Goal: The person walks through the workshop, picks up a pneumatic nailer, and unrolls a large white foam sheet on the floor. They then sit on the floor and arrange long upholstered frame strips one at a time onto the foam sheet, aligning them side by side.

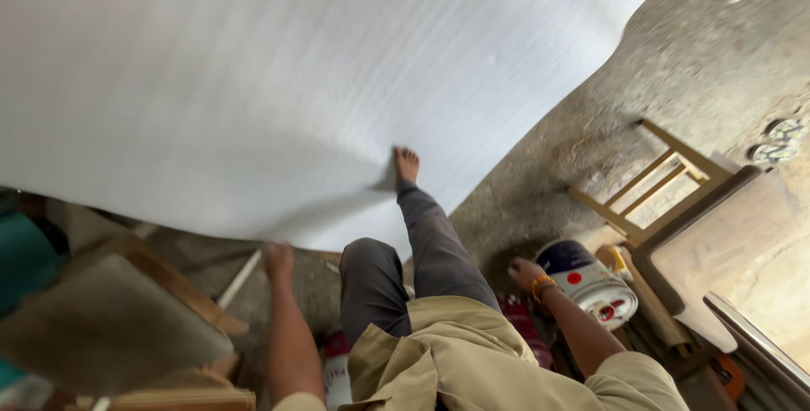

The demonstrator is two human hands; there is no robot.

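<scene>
Left hand (278,261) is pinching the large white soft foam sheet (278,82) at its floppy edge; right hand (525,273), loosely curled, is holding nothing.

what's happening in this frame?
A seated person spreads a big white sheet over the concrete floor. The left hand grips the sheet's near edge, and one bare foot presses on it. The right hand hangs free beside a white bucket. A wooden frame lies to the right.
</scene>
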